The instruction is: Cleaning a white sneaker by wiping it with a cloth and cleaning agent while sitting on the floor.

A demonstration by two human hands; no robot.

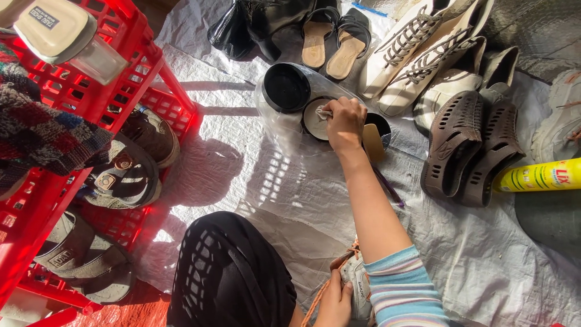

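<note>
Cloth: a small white cloth [324, 112] is being pressed into an open round tin [317, 119] lying on the white sheet [484, 260] on the floor.
Right hand: the right hand [345, 124] is clenching around the cloth, fingertips dipping into the tin.
Left hand: the left hand [336, 301] is gripping a pale shoe [358, 284] with an orange lace, low beside the knee.
Beside the tin: a black lid [286, 88] is lying just beside it, inside a clear plastic wrap.
Further out: brown perforated clogs [472, 148], white lace-up boots [423, 48], tan sandals [333, 42] and a yellow spray can [538, 175] are lying on the sheet; a red crate [91, 97] is holding more sandals at the left.
Risk: judging from the grip, too hard a press could be tipping the shallow tin, smearing its contents on the sheet.
Risk two: the shoe may be slipping, since one hand alone is steadying it.
</note>
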